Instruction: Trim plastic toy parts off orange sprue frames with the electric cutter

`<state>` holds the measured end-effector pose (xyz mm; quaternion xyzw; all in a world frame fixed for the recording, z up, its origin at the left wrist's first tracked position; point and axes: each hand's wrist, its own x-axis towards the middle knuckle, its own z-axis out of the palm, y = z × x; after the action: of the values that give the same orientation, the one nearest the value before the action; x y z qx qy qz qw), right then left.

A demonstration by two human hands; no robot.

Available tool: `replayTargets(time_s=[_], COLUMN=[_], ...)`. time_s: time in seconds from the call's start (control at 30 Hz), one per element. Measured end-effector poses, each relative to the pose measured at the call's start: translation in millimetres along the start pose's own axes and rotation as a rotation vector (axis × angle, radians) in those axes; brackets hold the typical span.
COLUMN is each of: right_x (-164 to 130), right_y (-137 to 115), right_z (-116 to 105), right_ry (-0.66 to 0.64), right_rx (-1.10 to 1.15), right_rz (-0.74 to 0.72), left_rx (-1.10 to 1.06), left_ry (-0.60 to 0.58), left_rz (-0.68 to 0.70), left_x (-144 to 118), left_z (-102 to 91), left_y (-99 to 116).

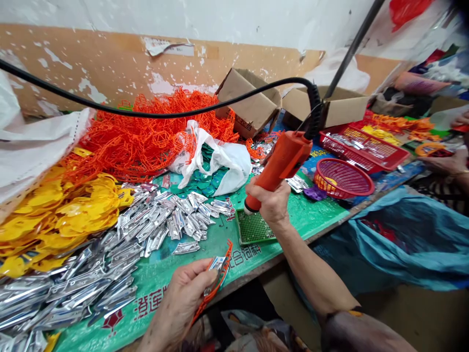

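Note:
My left hand (186,288) pinches a small shiny metal piece together with an orange plastic part (224,274), held over the table's front edge. In my right hand (276,200) is an orange electric screwdriver (280,159), its lower end tilted down over a green tray of small pieces (256,237). A thick black cable (183,113) runs from the tool's upper end off to the left. Silver metal pieces (157,227) lie heaped left of the tray. What the screwdriver's tip looks like cannot be made out.
Yellow plastic parts (66,215) and a tangled orange pile (146,132) fill the left and back. A white plastic bag (234,164) with green pieces, cardboard boxes (251,100), and a red basket (344,181) stand beyond. Another person's hand (449,159) is at far right, above a blue bag (410,239).

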<state>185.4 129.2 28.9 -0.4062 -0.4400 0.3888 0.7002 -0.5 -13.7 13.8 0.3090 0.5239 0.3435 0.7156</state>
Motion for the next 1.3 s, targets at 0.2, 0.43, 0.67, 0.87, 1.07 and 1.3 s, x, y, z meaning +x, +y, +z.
replayTargets(time_s=[0.2, 0.43, 0.67, 0.87, 1.07, 1.3], right_x=[-1.0, -3.5, -4.0, 3.9, -10.6, -50.4], right_y=[-0.5, -4.1, -4.4, -11.8, -54.2, -93.6], right_z=[0.3, 2.1, 2.4, -1.3, 2.4, 19.1], right_ry=[-0.008, -0.011, -0.026, 0.013, -0.123, -0.277], right_rx=[0.011, -0.064, -0.046, 0.024, 0.132, 0.23], right_rz=[0.002, 0.005, -0.001, -0.017, 0.014, 0.104], left_rx=[-0.033, -0.034, -0.021, -0.057, -0.097, -0.091], left_ry=[0.047, 0.048, 0.009, 0.009, 0.048, 0.019], left_rz=[-0.012, -0.017, 0.012, -0.014, 0.013, 0.028], left_x=[3.4, 5.5, 3.5, 8.4, 12.6, 9.9], left_z=[-1.1, -0.4, 8.1, 7.9, 12.2, 20.0], left_y=[-5.5, -3.8, 4.7, 0.7, 0.6, 7.6])
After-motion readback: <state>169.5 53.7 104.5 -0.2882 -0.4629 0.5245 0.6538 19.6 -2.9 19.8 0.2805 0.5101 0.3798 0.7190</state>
